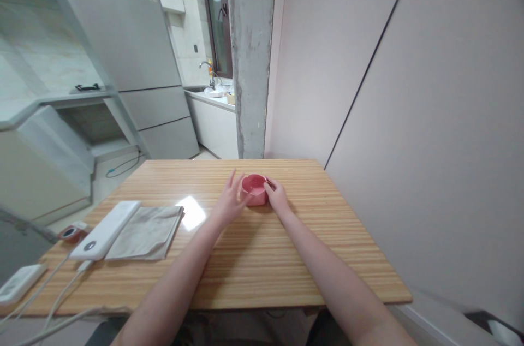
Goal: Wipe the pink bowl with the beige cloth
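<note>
A small pinkish-red bowl [257,200] stands on the wooden table, towards its far edge, between my two hands. Its inside faces up, and I make out nothing lying in it. My right hand [277,195] grips the bowl's right side, with the thumb near the rim and the fingers behind partly hidden. On the left, my left hand [231,198] is open, its fingers spread and raised. Its thumb reaches across the bowl's lower left side; whether it touches the wall I cannot tell.
Left of my arms lie a folded grey cloth [145,234] and a long white device [107,228] with a cable. A reddish-orange roll-like item [70,234] and a white power strip [20,282] are farther left. A wall [409,133] borders the table's right; a fridge [123,35] stands beyond.
</note>
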{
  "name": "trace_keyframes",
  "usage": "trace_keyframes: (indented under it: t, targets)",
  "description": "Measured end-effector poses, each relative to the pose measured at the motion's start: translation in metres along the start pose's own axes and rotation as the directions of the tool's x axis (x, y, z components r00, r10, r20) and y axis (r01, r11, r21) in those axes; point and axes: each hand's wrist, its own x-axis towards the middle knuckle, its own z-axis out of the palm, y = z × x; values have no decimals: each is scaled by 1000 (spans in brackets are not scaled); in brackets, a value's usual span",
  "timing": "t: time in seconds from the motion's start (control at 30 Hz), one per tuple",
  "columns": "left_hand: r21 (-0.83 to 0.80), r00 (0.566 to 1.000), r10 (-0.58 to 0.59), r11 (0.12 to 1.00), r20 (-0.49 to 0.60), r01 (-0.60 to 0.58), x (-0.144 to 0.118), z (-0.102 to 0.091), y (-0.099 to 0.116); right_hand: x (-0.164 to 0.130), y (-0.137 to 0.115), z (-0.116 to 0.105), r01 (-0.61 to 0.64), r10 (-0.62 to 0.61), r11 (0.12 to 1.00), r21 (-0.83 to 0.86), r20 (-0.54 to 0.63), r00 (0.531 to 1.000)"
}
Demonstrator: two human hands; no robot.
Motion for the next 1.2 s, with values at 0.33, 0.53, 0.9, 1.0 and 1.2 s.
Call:
trace_keyframes:
  t: [0.33,0.53,0.9,1.0,1.2]
  targets:
    - [686,824,-553,551,-127,476,-98,-120,-96,-1,-7,0,5,-9,995,-98,-39,999]
    - [461,969,-184,883,163,90,-79,-53,-43,2,-2,-2,1,-3,994,-113,-20,1000]
    - [485,853,-431,837,294,256,-33,-76,-28,-15,-46,-5,325,-348,877,-355,0,938]
    - [186,921,-192,973,338,135,-8,-78,-4,-26,-70,-5,291,-247,929,-228,206,947]
    - [-477,983,-182,861,33,175,32,-50,31,-29,-85,-7,-204,218,976,-83,464,859]
